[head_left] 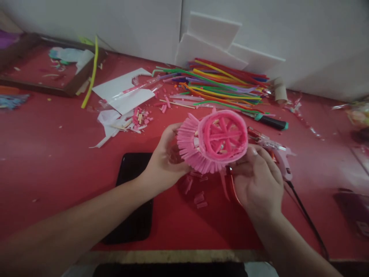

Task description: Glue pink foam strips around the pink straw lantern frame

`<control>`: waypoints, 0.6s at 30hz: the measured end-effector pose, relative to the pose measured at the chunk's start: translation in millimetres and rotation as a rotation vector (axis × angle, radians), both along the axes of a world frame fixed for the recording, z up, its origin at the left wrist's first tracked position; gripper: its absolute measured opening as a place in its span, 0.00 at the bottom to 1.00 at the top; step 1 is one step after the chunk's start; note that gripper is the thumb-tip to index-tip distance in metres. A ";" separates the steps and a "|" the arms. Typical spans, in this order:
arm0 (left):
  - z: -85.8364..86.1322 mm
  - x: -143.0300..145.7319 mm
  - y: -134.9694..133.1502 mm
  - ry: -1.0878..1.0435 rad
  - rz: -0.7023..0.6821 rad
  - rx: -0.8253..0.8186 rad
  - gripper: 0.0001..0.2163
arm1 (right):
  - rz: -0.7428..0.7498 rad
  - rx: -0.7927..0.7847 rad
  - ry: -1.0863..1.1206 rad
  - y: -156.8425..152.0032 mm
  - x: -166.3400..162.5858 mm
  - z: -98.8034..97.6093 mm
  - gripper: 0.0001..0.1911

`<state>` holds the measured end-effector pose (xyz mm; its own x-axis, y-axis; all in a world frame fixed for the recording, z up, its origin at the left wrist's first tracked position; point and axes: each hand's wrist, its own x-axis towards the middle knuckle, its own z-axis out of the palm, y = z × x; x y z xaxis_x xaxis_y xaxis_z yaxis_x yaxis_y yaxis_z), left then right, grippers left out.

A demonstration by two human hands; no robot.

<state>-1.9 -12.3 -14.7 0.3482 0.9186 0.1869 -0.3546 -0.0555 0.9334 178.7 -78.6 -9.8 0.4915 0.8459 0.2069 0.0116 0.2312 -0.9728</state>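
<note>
A pink craft piece (215, 140) made of pipe cleaner and cut straw bits, round like a spoked wheel with a fringe, is held over the red table (57, 161). My left hand (163, 159) grips its left, fringed side with curled fingers. My right hand (258, 181) holds its lower right edge, thumb against the rim. Loose pink straw pieces (197, 192) lie on the table right under the piece.
A pink glue gun (276, 154) with a black cord lies right of my right hand. A black phone (134, 196) lies under my left forearm. Coloured straws (225, 86), white foam boards (219, 42), a black marker (271, 122), paper scraps (123, 92) and a brown tray (43, 65) sit farther back.
</note>
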 end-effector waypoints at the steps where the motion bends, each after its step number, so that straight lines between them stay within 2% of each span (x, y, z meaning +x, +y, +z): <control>1: 0.6 0.0 0.0 -0.002 -0.006 -0.005 0.31 | 0.031 -0.031 0.038 0.9 0.9 0.0 0.08; 7: -2.1 -0.1 0.4 -0.048 -0.088 -0.100 0.30 | 0.185 -0.108 0.156 2.1 0.3 3.7 0.09; 11: -1.3 -1.0 1.1 -0.103 -0.194 -0.170 0.25 | 0.250 -0.006 0.133 -0.7 -0.3 7.2 0.10; 14: 3.7 -3.9 -1.3 -0.041 -0.212 -0.151 0.23 | 0.298 0.067 0.133 -3.1 -0.3 7.5 0.09; 18: 8.2 -7.7 -7.2 0.045 -0.263 -0.066 0.21 | 0.355 0.077 0.089 -8.3 -1.7 5.3 0.09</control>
<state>-9.6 -19.5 -6.6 0.5831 0.8051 0.1088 -0.3070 0.0944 0.9470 177.0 -87.0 -4.5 0.1896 0.9504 0.2467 -0.1662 0.2787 -0.9459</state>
